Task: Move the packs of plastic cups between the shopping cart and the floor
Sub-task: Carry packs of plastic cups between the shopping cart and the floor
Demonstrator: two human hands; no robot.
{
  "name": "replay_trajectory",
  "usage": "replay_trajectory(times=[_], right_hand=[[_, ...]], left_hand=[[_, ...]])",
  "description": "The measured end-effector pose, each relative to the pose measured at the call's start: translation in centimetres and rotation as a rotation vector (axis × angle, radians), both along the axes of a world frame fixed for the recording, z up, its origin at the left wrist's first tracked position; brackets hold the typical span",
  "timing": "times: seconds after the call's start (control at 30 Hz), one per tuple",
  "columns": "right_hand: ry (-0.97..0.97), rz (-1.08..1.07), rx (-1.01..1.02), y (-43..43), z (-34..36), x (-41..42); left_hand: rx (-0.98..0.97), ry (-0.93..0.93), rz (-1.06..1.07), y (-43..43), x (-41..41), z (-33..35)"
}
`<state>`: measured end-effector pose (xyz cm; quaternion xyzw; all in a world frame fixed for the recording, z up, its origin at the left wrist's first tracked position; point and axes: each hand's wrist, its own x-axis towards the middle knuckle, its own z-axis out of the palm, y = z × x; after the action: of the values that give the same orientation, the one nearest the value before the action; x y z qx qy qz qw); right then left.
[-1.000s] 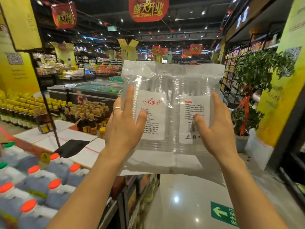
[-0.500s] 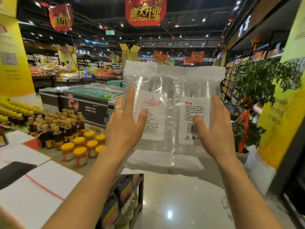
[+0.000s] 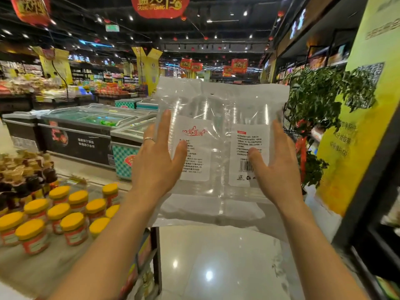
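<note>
Left hand (image 3: 154, 167) and right hand (image 3: 279, 167), both bare, forearms (image 3: 104, 252) bare to the frame edge, thin plain silver ring (image 3: 149, 139) on one left finger, low near its base.

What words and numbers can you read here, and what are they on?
"GRAND OPENING": red banner overhead; the bigger characters above it are cut off.
"美乐": red logo on the pack; its next character is unclear.
Small print on the pack and the barcode digits: too small to read.
Lettering on the freezer: blurred.
Writing on the pillar: blurred.
Labels on the jars and the far banners: blurred.
</note>
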<state>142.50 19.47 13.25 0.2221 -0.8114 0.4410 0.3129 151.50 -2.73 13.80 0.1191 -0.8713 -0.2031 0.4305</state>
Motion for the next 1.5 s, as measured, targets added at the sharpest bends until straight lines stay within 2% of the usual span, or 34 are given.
replay_trajectory(times=[0.43,0.73,1.0,1.5], right_hand=[[0.021,-0.069,0.002,-6.0,0.9,-24.0],[-0.025,-0.105,-0.021,-8.4,0.8,-37.6],[-0.024,-0.077,-0.029,-8.2,-0.5,-50.3],[-0.023,0.025,-0.028,-2.6,0.5,-79.9]], left_hand=[[0.024,0.029,-0.069,-6.4,-26.1,0.2],[0.008,-0.019,-0.076,-8.9,-40.5,0.9],[0.008,-0.033,-0.033,-8.3,-52.1,0.1],[0.001,-0.005,0.054,-2.0,-79.6,0.7]])
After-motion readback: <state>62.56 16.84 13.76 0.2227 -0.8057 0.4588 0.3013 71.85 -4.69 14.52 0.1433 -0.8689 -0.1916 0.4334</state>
